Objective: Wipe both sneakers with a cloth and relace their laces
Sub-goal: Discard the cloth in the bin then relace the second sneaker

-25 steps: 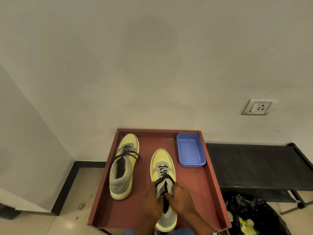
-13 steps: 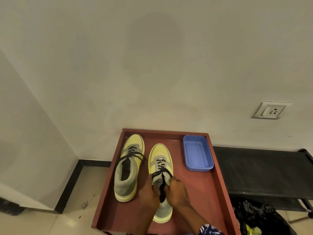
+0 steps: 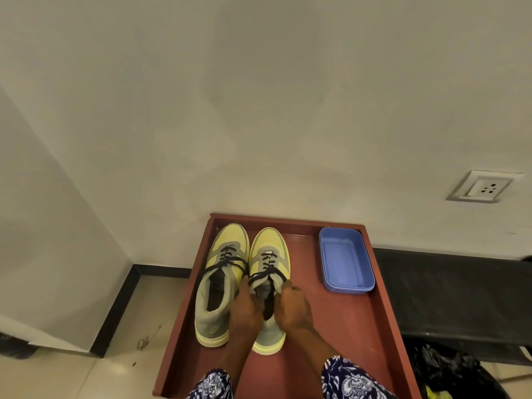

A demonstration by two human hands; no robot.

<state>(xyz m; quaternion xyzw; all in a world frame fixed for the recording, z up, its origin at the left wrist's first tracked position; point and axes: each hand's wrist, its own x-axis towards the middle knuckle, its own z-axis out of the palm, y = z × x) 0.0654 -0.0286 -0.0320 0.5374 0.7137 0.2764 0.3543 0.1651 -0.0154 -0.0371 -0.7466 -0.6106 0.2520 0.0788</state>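
Observation:
Two yellow-and-grey sneakers with black laces stand side by side, toes to the wall, on a red-brown table (image 3: pixel 359 335). The left sneaker (image 3: pixel 221 286) is laced and untouched. My left hand (image 3: pixel 244 309) and my right hand (image 3: pixel 293 306) grip the collar of the right sneaker (image 3: pixel 269 249) from either side, near its tongue and the top crossing of its black laces (image 3: pixel 266 264). My hands hide its opening. No cloth is in view.
A blue plastic tub (image 3: pixel 345 262) sits at the table's back right. A black bench (image 3: pixel 454 295) adjoins on the right, with a black bag (image 3: pixel 449 372) beneath. The wall and its socket (image 3: pixel 483 187) stand directly behind; floor lies to the left.
The right sneaker has slid away from me and leftward, and now stands tight against the left sneaker. Both hands went with it, still on its collar.

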